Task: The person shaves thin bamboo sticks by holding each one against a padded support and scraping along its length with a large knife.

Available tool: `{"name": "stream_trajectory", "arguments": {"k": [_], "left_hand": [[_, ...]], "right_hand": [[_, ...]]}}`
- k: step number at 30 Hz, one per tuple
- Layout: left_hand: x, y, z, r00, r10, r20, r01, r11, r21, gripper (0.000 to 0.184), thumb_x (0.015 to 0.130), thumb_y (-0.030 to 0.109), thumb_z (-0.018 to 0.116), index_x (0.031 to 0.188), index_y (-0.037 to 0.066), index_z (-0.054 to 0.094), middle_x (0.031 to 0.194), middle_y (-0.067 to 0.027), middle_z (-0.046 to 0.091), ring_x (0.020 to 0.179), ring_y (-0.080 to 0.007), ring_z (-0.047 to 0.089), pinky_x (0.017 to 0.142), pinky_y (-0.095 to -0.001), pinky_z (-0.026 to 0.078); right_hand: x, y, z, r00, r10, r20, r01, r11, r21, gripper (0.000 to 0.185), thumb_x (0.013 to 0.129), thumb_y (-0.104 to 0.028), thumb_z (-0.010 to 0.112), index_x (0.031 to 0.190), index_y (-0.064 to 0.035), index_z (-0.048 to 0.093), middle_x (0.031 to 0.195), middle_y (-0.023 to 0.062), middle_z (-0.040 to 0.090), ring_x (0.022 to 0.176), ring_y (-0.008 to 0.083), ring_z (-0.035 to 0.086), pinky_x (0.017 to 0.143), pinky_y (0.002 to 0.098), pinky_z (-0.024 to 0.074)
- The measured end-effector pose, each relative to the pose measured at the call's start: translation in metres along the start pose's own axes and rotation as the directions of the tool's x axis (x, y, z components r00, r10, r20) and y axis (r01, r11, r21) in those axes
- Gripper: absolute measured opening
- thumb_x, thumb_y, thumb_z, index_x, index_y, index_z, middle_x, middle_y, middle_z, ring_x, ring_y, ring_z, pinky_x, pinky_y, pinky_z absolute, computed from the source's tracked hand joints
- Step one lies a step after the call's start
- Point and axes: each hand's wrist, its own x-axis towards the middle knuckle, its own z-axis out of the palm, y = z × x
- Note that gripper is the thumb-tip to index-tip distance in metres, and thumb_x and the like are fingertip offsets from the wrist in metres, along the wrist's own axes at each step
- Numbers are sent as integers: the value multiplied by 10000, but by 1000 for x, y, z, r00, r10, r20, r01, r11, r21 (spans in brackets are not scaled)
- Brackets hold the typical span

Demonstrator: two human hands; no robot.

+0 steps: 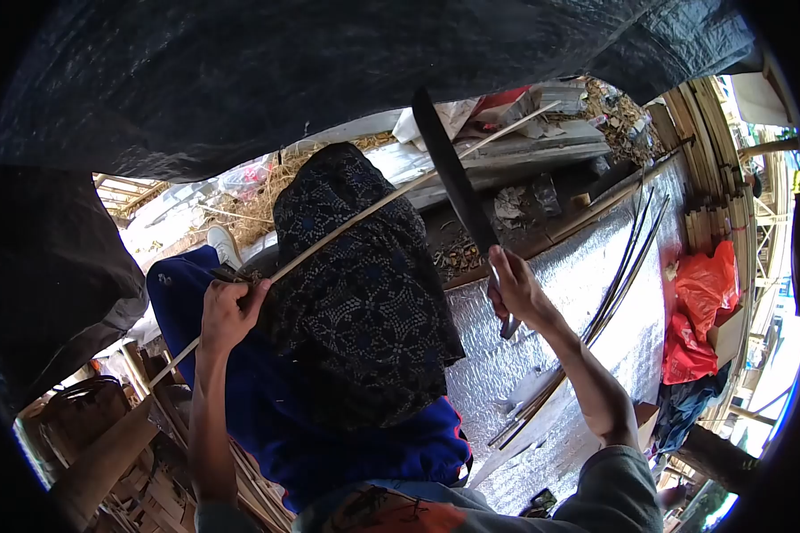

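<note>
My left hand (pixel 231 313) is closed on a long, thin pale strip (pixel 351 222), which slants from the lower left up to the upper right. In my right hand (pixel 517 289) is the handle of a long dark blade (pixel 453 173), its tip pointing up and slightly left. The blade crosses the strip beyond the lap; whether the two touch is unclear. A dark patterned cloth (pixel 356 302) lies over my lap and knee, above blue trousers (pixel 182 284).
Dark thin strips (pixel 627 266) lie on a silvery sheet (pixel 560 355) at the right. Red plastic bags (pixel 704 284) are beside stacked bamboo strips (pixel 707 142). Black sheeting (pixel 240 80) hangs overhead. At the lower left is a thick pole (pixel 107 462).
</note>
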Motion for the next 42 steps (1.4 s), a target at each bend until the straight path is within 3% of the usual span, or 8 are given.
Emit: {"name": "stream_trajectory", "arguments": {"k": [5,13,16,22,25,31,34,42], "left_hand": [[-8,-10,7,1000,11,-22,-10,999,52,489,820,199,724,456,43,436,418,-126,430,399,-335,450,448,-396,364],[-12,-10,5,999,-38,-10,39,998,51,490,816,213,729,460,50,433,430,-120,451,402,-328,453,448,-398,365],[-10,-7,-2,999,-39,-14,39,999,13,486,818,213,726,465,45,438,431,-128,448,408,-332,464,448,-399,370],[-9,-1,2,999,-43,9,42,998,46,498,824,202,717,448,39,435,431,-142,446,397,-329,485,410,-383,358],[-8,-4,0,1000,-30,10,30,999,-35,505,830,201,711,444,35,431,421,-140,435,378,-327,475,391,-376,342],[-9,-2,4,1000,-19,3,18,998,64,490,824,197,714,454,29,441,431,-141,455,389,-322,496,389,-368,354],[-11,-6,7,991,104,-81,-93,988,124,482,816,182,721,454,28,442,434,-145,462,393,-322,503,388,-371,356],[-7,1,4,999,-40,21,39,999,20,481,836,205,697,456,15,473,440,-164,468,403,-333,519,397,-369,377]], "right_hand": [[-15,-10,22,980,-130,148,158,968,-195,587,970,-561,311,909,-15,517,529,-11,473,428,83,492,352,266,361],[22,-9,-4,985,-36,-170,30,999,-39,499,994,-487,333,921,-20,493,499,3,449,372,88,446,323,278,341],[8,11,24,936,-335,-109,247,845,-474,481,1002,-456,320,976,-17,514,521,11,463,409,109,477,332,296,336],[17,-5,6,978,32,-207,-23,999,45,503,994,-504,289,904,-52,489,506,-30,442,367,69,428,316,243,338],[5,11,25,983,-179,-45,153,926,-345,503,994,-508,287,953,-57,507,514,-32,430,373,73,423,320,237,322],[18,-4,1,979,26,-203,11,983,181,495,988,-519,303,895,-59,459,493,0,438,364,81,448,324,242,361],[4,6,26,999,-36,-13,30,945,-326,521,986,-522,286,977,-39,484,544,33,498,465,127,522,415,320,416],[8,-4,15,990,-33,-137,32,999,-7,514,993,-510,290,956,-35,485,516,-8,423,392,88,457,354,271,373]]}}
